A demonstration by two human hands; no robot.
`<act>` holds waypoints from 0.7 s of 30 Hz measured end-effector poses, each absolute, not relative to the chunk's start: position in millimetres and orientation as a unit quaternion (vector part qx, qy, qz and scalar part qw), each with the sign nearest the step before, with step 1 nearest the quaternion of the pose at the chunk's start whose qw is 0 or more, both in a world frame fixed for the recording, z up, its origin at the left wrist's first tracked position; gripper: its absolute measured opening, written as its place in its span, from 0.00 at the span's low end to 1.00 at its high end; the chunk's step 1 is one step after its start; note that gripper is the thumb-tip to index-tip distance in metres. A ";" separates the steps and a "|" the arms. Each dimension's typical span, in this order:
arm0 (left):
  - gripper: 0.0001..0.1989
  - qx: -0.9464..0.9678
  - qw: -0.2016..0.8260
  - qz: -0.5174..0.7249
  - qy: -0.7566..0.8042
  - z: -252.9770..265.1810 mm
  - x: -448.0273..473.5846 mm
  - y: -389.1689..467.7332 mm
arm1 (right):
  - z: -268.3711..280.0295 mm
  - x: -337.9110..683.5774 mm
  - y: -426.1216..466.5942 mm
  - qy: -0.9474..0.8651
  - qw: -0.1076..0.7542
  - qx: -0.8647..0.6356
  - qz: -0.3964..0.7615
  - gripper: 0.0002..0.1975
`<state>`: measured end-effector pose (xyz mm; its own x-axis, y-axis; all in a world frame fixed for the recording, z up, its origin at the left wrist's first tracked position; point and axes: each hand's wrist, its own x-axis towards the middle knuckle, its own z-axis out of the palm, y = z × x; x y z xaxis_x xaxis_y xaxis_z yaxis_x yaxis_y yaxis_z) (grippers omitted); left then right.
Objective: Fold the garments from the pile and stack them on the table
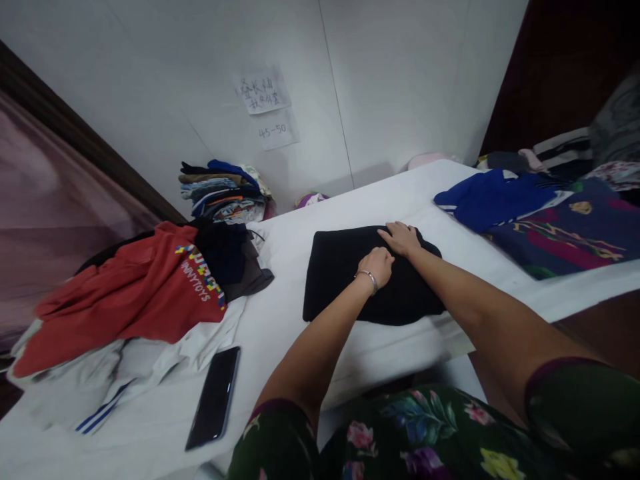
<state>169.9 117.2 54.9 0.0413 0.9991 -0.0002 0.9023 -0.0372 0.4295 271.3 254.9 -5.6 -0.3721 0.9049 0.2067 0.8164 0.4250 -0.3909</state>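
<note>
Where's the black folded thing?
The folded black cloth lies right of centre in the head view, on the white sheet, under the left hand and right hand.

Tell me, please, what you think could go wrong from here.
Dragging the left hand or right hand might crease the black garment beneath them. The phone lies near the front edge of the table, so it could get knocked off. The red top lies loosely bunched and might slide.
</note>
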 end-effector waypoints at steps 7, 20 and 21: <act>0.08 0.771 0.180 0.150 0.592 59.1 191.7 76.0 | -6.3 270.7 255.0 -0.820 0.199 -0.525 0.111 0.32; 0.11 0.850 0.026 -0.013 0.525 44.2 221.0 59.8 | -6.1 272.3 253.6 -0.824 0.198 -0.519 0.106 0.30; 0.11 0.858 0.025 -0.014 0.513 43.0 226.3 55.3 | -6.2 272.3 253.9 -0.825 0.198 -0.519 0.104 0.29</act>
<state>226.3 55.3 43.0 0.4727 0.8798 -0.0495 0.8812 -0.4719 0.0278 272.3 253.9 -6.2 -0.3831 0.8975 0.2184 0.8154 0.4396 -0.3766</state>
